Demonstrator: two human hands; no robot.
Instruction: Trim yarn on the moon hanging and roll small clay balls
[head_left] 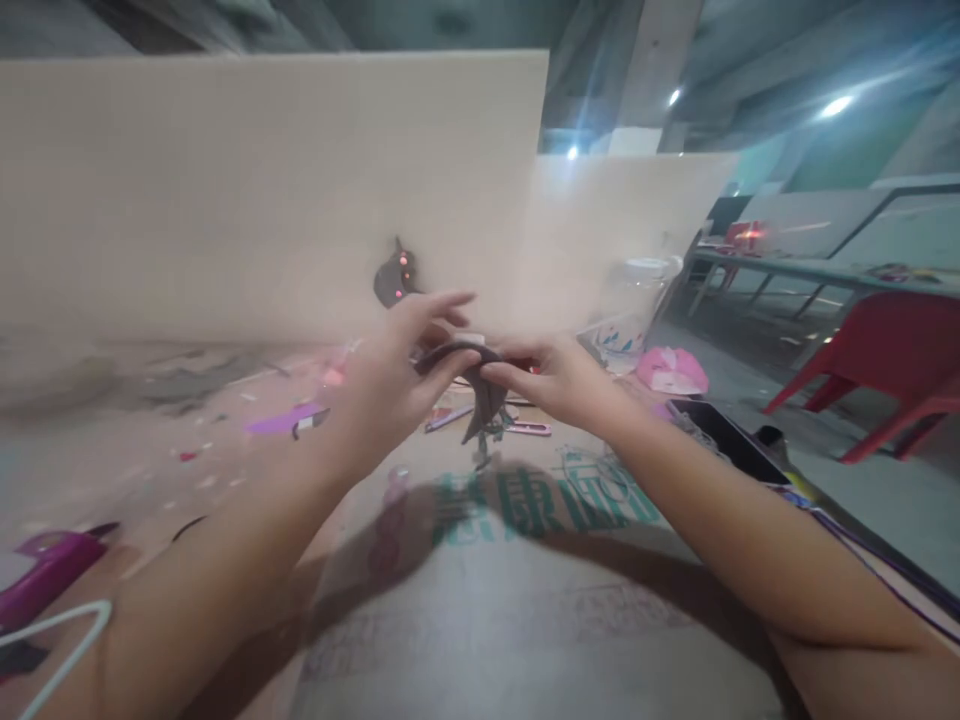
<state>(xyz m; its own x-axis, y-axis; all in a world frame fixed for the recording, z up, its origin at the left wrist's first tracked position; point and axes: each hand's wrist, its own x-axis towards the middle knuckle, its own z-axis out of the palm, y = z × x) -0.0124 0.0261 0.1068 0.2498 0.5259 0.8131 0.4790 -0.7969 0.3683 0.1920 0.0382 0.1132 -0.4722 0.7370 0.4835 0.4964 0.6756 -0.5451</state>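
Both my hands meet above the middle of the table on a small dark curved piece (pixel 480 385) that hangs down between them. My left hand (pixel 409 365) pinches its left end with thumb and fingers, the other fingers stretched out. From the other side, my right hand (pixel 551 380) pinches its right end. The picture is blurred, so I cannot name the piece more closely. Under the hands lies a cardboard sheet (pixel 525 600) with green printed characters.
A pale board (pixel 262 190) stands upright at the table's back. Scraps, a purple strip (pixel 289 420) and pink-handled tools lie on the left. A plastic tub (pixel 634 300), a pink bundle (pixel 671 370) and a dark tray (pixel 724 440) sit right. Red chairs (pixel 885 360) stand beyond.
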